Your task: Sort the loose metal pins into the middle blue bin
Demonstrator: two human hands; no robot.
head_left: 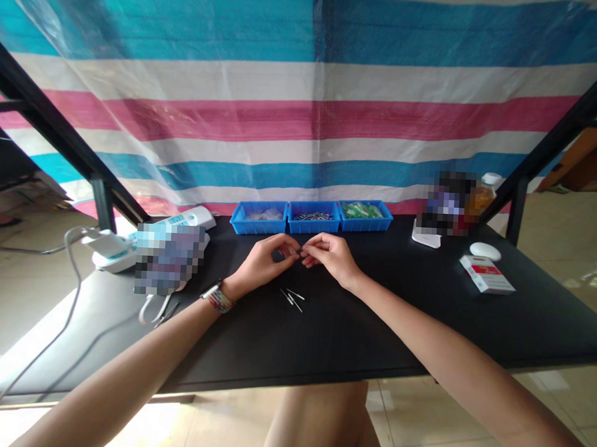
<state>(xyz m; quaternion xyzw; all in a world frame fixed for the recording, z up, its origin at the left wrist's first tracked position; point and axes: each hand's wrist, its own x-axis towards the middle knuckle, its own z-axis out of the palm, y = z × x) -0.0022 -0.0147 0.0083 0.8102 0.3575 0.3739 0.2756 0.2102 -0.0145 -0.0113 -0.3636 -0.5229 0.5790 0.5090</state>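
The black table [372, 341] is leaving room between its front edge and the left hand [275, 254] and right hand [329, 257], both pinching; on what, I cannot tell. Slim silvery pins [290, 300] are lying clustered nearer that edge.

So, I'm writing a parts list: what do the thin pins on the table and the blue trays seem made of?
The thin pins: probably metal, smooth and shiny, from their silvery glints. The blue trays: likely plastic, slightly glossy, from their thin, evenly coloured walls.
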